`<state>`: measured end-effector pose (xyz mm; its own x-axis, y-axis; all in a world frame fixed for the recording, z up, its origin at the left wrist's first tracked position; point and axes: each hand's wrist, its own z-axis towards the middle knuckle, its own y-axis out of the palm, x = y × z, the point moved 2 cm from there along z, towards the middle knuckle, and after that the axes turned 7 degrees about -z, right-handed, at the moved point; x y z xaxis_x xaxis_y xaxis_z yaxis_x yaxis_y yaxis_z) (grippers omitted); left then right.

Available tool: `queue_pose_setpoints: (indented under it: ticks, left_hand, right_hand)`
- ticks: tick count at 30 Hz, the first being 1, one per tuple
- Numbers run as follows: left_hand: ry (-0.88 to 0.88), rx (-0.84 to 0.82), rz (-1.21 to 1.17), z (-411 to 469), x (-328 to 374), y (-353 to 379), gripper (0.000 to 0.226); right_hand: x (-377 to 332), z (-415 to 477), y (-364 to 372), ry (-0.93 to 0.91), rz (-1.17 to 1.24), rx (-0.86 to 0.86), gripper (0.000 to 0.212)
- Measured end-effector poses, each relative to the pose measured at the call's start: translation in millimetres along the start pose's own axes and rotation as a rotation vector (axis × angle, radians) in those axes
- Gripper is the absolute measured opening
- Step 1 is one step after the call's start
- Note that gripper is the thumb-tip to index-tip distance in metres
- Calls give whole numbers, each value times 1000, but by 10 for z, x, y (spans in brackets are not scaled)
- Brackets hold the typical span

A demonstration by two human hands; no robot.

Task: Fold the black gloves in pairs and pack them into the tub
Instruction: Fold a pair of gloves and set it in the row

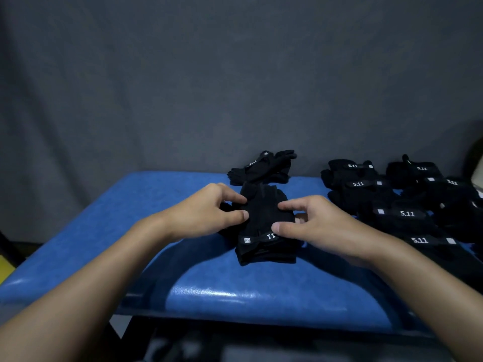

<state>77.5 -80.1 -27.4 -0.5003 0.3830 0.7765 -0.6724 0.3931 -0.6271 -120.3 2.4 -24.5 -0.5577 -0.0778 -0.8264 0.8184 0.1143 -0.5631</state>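
A stacked pair of black gloves (264, 220) lies in the middle of the blue table (156, 205), its white-lettered cuff strap toward me. My left hand (206, 212) pinches the pair's left edge between thumb and fingertips. My right hand (311, 223) pinches its right edge, thumb on the strap. A loose pair of black gloves (261, 167) lies just behind. No tub can be seen.
Several more black gloves with 5.11 straps (402, 202) are spread over the table's right side. A grey cloth backdrop (209, 87) hangs behind the table. A pale object (478, 168) shows at the right edge. The table's front edge is close to me.
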Motion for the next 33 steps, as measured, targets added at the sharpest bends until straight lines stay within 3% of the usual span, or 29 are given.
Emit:
queue_pose_setpoints:
  ticks: [5, 8, 10, 12, 19, 26, 33]
  left_hand:
    - [-18, -28, 36, 8, -56, 17, 43]
    - [-24, -46, 103, 13, -79, 26, 47]
    - [-13, -53, 156, 7, -75, 37, 50]
    - [6, -58, 186, -3, -51, 57, 53]
    - [116, -95, 258, -73, 83, 91, 72]
    - [38, -237, 455, -85, 24, 158, 98]
    - [-31, -293, 508, -63, -31, 142, 105]
  right_hand:
    - [70, 17, 21, 69, 27, -16, 19]
    - [68, -1, 21, 69, -182, -55, 20]
    - [86, 2, -15, 51, -409, -16, 43]
    - [111, 10, -59, 30, -463, 39, 62]
    - [112, -4, -27, -90, -465, 75, 56]
    - [212, 26, 64, -6, -635, -83, 81]
    - [248, 52, 76, 54, -729, -162, 86]
